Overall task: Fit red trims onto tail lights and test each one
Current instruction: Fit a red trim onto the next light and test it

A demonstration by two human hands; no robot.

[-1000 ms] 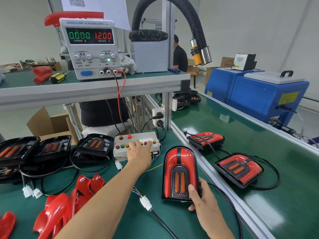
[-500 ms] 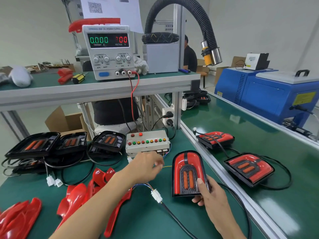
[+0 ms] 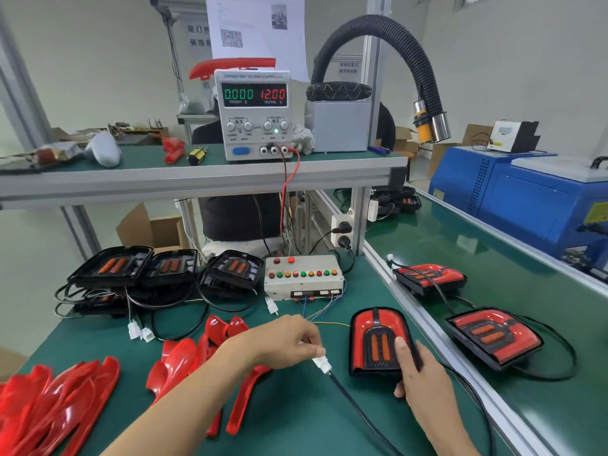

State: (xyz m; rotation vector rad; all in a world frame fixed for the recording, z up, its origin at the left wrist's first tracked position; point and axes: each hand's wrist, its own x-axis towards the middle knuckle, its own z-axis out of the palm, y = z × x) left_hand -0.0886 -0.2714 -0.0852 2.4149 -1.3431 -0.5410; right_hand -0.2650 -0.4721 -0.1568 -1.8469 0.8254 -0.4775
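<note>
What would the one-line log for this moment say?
left hand: pinches white connector | right hand: holds trimmed tail light | power supply: on

Green bench (image 3: 289, 422); red trims (image 3: 56, 399), tail lights (image 3: 378, 343), button box (image 3: 302, 278).

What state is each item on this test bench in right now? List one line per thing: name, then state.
Power supply: on, reading 0.000 current, 12.00 voltage.
Tail light: red trim fitted, flat on bench, unlit.
White connector: pinched by left hand.
Right hand: grips tail light's near edge.
Button box: untouched.
Loose red trims: piled, unfitted.
Black housings: stacked, no trim.
</note>
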